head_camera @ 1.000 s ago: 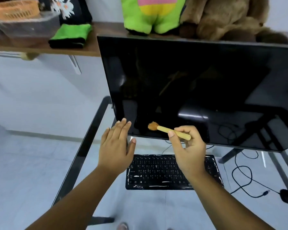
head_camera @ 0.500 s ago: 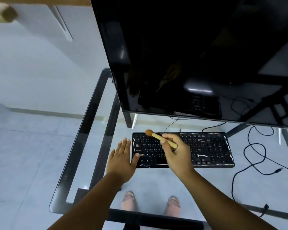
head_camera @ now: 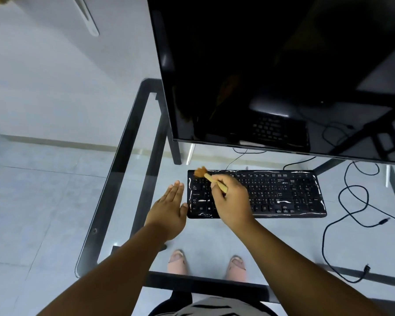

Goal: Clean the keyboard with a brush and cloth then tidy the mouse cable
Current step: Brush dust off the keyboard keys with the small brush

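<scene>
I pinch the brush in my right hand over the keyboard's left corner to sweep it, my flat, open left hand steadying its left edge.

A clear glass surface with a black metal frame stands over a pale grey tiled floor. Behind it rises a plain white wall with a beige skirting strip along its base. A large dark monitor reflects soft overhead light.
</scene>
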Tool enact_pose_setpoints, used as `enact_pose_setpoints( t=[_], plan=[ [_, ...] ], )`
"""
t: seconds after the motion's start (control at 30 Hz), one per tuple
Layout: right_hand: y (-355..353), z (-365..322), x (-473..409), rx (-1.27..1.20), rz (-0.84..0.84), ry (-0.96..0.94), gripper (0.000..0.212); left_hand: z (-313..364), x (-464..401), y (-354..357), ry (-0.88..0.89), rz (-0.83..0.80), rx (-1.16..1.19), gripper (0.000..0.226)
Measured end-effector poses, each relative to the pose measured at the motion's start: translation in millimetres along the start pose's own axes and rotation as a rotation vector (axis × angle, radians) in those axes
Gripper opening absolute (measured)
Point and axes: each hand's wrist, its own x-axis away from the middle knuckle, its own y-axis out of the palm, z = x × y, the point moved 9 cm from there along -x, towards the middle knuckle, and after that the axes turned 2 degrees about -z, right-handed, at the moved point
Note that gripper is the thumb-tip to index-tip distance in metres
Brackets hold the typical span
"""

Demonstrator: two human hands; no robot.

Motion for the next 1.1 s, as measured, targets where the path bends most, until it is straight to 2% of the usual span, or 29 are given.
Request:
enact_pose_setpoints(
  t=[0.17, 0.3, 0.4, 0.53, 0.63, 0.7, 0.8, 0.87, 0.93, 1.03, 1.1],
  plan=[
    [15, -13, 3, 0.050, -0.097, -0.061, 0.021, 0, -1, 0, 0.003, -0.014, -0.004, 0.061],
    [-5, -5, 2, 0.046, 0.055, -0.009, 0.019, -2, -2, 3, 0.006, -0.024, -0.003, 0.061],
    [-3, -5, 5, 0.052, -0.039, -0.033, 0.018, -1, -3, 4, -0.003, -0.035, -0.003, 0.061],
    [-28, 12, 10, 0.026, 0.115, 0.071, 0.017, 0, -2, 4, -0.040, -0.030, 0.033, 0.062],
    [-24, 11, 12, -0.084, 0.019, 0.084, 0.018, 4, -2, -4, -0.066, 0.008, 0.044, 0.062],
    [-28, 15, 13, -0.026, 0.049, 0.104, 0.017, 7, -3, -12, -0.068, 0.057, 0.031, 0.062],
    [-44, 25, 13, -0.078, 0.148, 0.170, 0.016, 17, -6, -19, -0.028, 0.114, 0.012, 0.061],
    [-39, 21, 11, -0.130, 0.063, 0.150, 0.018, 28, -9, -20, 0.023, 0.137, 0.006, 0.060],
    [-37, 18, 11, -0.044, 0.019, 0.108, 0.018, 39, -10, -18, 0.074, 0.139, -0.010, 0.062],
    [-56, 28, 13, 0.032, 0.183, 0.166, 0.015, 54, -10, -12, 0.138, 0.116, -0.061, 0.065],
    [-57, 31, 13, -0.059, 0.171, 0.186, 0.015, 62, -8, -8, 0.179, 0.094, -0.102, 0.069]
  ],
)
